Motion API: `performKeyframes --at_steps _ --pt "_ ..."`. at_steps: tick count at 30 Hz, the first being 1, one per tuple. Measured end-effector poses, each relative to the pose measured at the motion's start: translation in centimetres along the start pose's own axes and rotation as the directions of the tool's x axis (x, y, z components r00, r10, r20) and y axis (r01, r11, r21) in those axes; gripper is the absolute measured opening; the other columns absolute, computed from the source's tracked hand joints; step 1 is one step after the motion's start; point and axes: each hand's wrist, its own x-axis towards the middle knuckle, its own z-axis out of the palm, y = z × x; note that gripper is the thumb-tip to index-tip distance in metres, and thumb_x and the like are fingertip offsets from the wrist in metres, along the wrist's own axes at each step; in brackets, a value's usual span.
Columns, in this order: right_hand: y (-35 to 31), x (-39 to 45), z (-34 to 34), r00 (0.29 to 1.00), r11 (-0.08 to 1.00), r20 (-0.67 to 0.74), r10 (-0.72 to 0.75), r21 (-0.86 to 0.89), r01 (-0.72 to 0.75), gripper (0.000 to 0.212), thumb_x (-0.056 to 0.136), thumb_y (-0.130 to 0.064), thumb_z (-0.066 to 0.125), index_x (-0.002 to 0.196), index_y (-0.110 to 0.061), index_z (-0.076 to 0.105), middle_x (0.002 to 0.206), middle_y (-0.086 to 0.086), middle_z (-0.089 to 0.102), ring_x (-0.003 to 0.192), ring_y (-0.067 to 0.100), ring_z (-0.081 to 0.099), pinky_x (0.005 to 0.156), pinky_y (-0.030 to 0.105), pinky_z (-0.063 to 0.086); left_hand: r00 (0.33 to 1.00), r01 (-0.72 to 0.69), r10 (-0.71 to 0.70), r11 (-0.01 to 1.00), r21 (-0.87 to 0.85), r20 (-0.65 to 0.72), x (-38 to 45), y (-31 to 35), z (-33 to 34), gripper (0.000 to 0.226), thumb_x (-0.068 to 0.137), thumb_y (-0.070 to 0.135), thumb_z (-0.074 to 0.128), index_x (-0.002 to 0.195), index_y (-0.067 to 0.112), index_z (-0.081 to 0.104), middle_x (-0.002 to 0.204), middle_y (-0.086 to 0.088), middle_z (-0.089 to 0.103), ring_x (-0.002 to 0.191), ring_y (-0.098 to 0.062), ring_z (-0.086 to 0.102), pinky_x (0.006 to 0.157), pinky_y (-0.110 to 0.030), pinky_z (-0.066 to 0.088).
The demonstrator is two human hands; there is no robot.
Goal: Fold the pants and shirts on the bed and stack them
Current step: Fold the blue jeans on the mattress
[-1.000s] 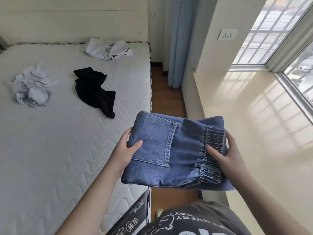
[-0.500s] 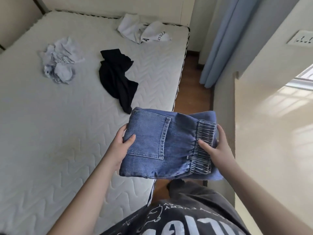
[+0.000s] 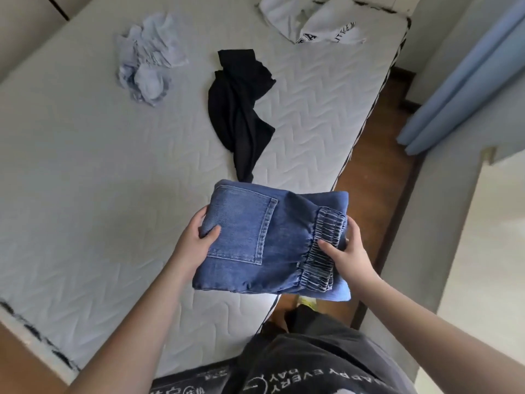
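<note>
**One garment folded, three still loose on the bed**

The jeans are folded into a compact rectangle, back pocket uppermost and elastic waistband at the person's right. They are held in the air above the near right corner of the bed, partly over the mattress edge and partly over the floor. The left hand grips the left edge, thumb on top of the denim and fingers curled beneath. The right hand holds the waistband end, thumb pressed on the elastic; its fingers wrap behind the bundle and are mostly hidden.

Progress, as judged from this view: the jeans appear finished as a fold but are not yet set down, and no stack is visible anywhere on the bed. Three items remain unfolded. A black garment lies twisted near the middle of the mattress, its lower end just beyond the held jeans. A pale crumpled garment sits to the far left, well apart from the others. A white garment with dark lettering lies at the far right corner. Whether each is a shirt or pants cannot be told.

The task therefore seems to be at an early stage: placing the jeans would start the stack, with three folds left.
</note>
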Motion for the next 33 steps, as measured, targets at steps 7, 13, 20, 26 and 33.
performKeyframes --at_steps 7,13,20,26,33 --pt "4.1 5.3 6.4 0.949 0.948 0.120 0.292 0.094 -0.303 0.060 0.074 -0.008 0.083 0.126 -0.013 0.053 0.112 0.008 0.071 0.102 0.028 0.069 0.096 0.051 0.052 0.998 0.041 -0.028 0.975 0.217 -0.065 4.6 -4.4 -4.5 0.051 0.095 0.018 0.063 0.138 0.041 0.047 0.117 0.032 0.061 0.109 0.008 0.059 0.092 -0.018 0.043" --pt "8.7 6.1 11.3 0.893 0.889 0.046 0.447 0.090 -0.449 0.044 0.071 -0.005 0.083 0.108 -0.012 0.060 0.104 0.010 0.074 0.091 0.027 0.072 0.088 0.049 0.056 0.999 -0.031 0.011 0.892 0.451 0.046 9.6 -6.9 -6.6 0.054 0.094 0.018 0.063 0.141 0.037 0.044 0.124 0.020 0.056 0.113 -0.004 0.054 0.090 -0.015 0.036" --pt "12.4 7.8 14.6 0.883 0.869 0.046 0.467 0.161 -0.468 0.045 0.072 -0.010 0.086 0.109 -0.016 0.060 0.100 0.003 0.075 0.092 0.026 0.073 0.087 0.050 0.057 0.996 -0.086 0.054 0.784 0.615 0.070 15.0 -10.2 -7.2 0.056 0.094 0.023 0.064 0.145 0.034 0.045 0.137 0.006 0.060 0.121 -0.014 0.056 0.096 -0.019 0.034" --pt "16.0 11.3 15.7 0.878 0.863 0.076 0.472 0.164 -0.478 0.035 0.079 -0.007 0.080 0.109 -0.017 0.063 0.102 0.004 0.075 0.095 0.025 0.072 0.083 0.040 0.059 0.997 -0.057 0.073 0.749 0.660 0.003 18.5 -14.0 -9.0 0.056 0.094 0.020 0.065 0.146 0.028 0.045 0.135 -0.004 0.061 0.121 -0.025 0.058 0.098 -0.025 0.040" --pt "16.8 14.4 14.7 0.887 0.879 -0.270 0.373 -0.201 -0.431 0.038 0.102 -0.029 0.041 0.140 -0.022 0.043 0.130 0.004 0.058 0.097 0.021 0.063 0.077 0.037 0.052 0.996 0.089 -0.050 0.673 0.735 -0.075 21.5 -18.1 -6.1 0.062 0.097 0.040 0.056 0.152 0.022 0.033 0.145 -0.013 0.045 0.132 -0.033 0.045 0.109 -0.047 0.039"
